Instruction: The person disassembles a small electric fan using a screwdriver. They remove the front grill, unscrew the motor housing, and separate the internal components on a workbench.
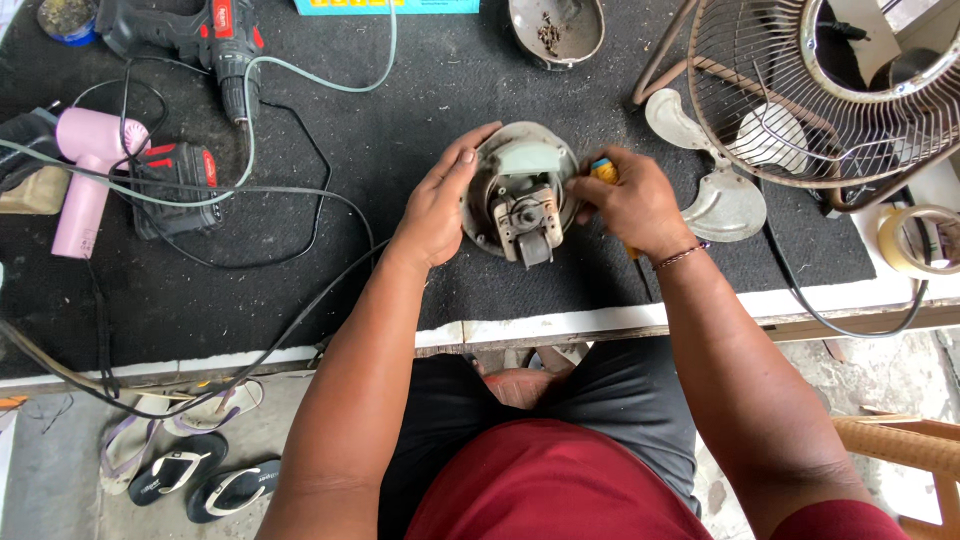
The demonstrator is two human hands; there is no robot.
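The left hand [437, 205] curled round the left rim of a round grey metal fan motor housing [522, 200], fingers bent & gripping it. The right hand [630, 200] was closed on a yellow-handled screwdriver [604, 171], tip at the housing's right side. The housing sat mid-table on a black fuzzy mat [400, 150]. Far left lay a red & black cordless drill [215, 45] & a pink hair dryer [88, 165]. Far right: wire fan guard [800, 100], grey fan blade [715, 200]. Sandals [190, 470] lay on the concrete floor, near left.

Motor housing [520, 195] between hands, drill [215, 45] far left, fan blade [710, 175] right
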